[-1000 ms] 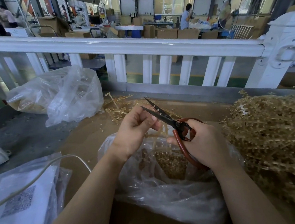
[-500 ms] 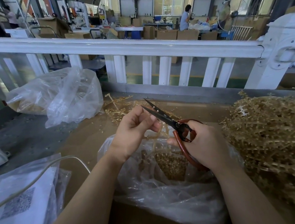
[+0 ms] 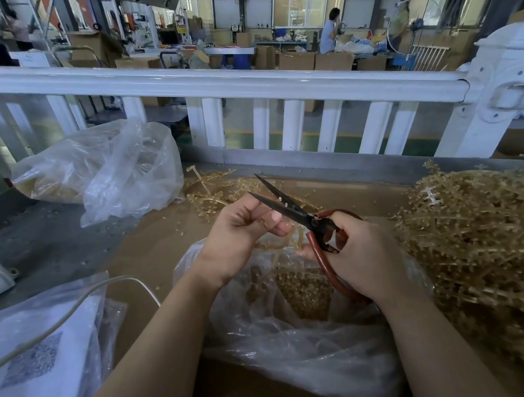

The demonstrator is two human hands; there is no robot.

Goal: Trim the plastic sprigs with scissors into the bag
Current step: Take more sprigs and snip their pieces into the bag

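A: How are the hands occupied?

B: A thin gold sprig [image 3: 284, 243] is pinched by the left hand [image 3: 241, 231] above the clear bag [image 3: 296, 336]; red-handled scissors [image 3: 313, 225], blades parted, are gripped by the right hand [image 3: 362, 253].

A: Handling?

B: Judged light, springy, brittle; best held near its stem.

Little has shifted over the open bag [image 3: 297, 346]. The scissors [image 3: 300, 218] in the right hand [image 3: 362, 256] keep their blades parted, though their tips now sit a touch further out past the left hand [image 3: 241, 231]. The pale sprig [image 3: 284, 243] pinched by the left hand's fingers [image 3: 274, 217] now droops lower between the two hands, nearer the bag's mouth.
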